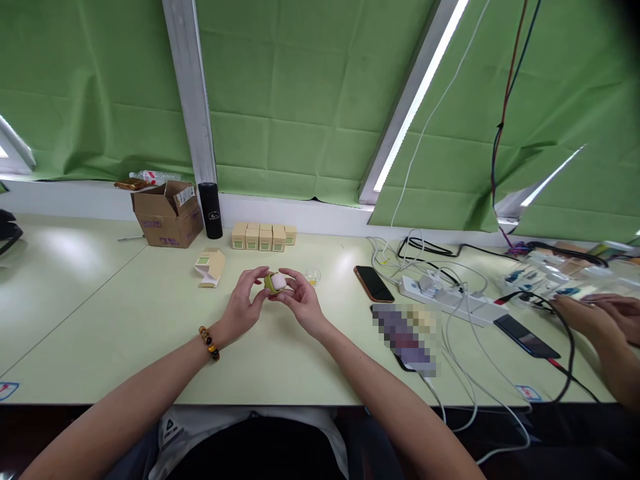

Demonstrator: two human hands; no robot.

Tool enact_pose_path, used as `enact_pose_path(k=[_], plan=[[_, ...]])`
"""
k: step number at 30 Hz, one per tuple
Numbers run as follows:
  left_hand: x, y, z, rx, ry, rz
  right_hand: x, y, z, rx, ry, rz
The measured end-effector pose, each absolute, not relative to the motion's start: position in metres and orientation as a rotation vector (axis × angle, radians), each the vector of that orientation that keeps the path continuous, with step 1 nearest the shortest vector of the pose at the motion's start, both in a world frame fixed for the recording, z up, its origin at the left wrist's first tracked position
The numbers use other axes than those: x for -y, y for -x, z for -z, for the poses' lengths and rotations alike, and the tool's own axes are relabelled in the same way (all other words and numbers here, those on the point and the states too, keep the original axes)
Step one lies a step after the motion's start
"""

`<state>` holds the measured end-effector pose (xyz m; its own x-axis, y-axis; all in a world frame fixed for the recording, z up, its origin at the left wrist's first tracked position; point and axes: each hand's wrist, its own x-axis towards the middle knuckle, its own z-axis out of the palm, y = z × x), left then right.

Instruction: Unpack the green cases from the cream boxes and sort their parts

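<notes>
While a small round olive-green case with a pale pink top [275,282] is held above the middle of the pale green table [125,320], it is gripped from both sides: the left hand [244,301], with a beaded bracelet [209,343] at its wrist, is closed on the case's left side with its fingertips, and the right hand [300,300] is closed on its right side. Just beyond the right hand a small clear plastic piece [313,276] is seen on the table. An opened beige paper box [211,267] lies to the left of the hands, and a row of small beige boxes [263,236] stands farther back. A black smartphone [373,283] lies to the right, near a white power strip [450,298]. At the far right edge another person's hands [597,313] are rested on the table.
</notes>
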<state>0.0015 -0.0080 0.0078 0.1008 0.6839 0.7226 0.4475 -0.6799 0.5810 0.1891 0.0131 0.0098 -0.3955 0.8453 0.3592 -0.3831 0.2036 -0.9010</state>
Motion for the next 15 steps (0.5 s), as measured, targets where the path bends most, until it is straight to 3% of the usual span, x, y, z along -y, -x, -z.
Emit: enact_pose_path(k=[15], plan=[[0.0084, -0.0082, -0.006, -0.907, -1.656, -1.288, -0.0096, -0.185, -0.0038, 1.635, 0.865, -0.823]])
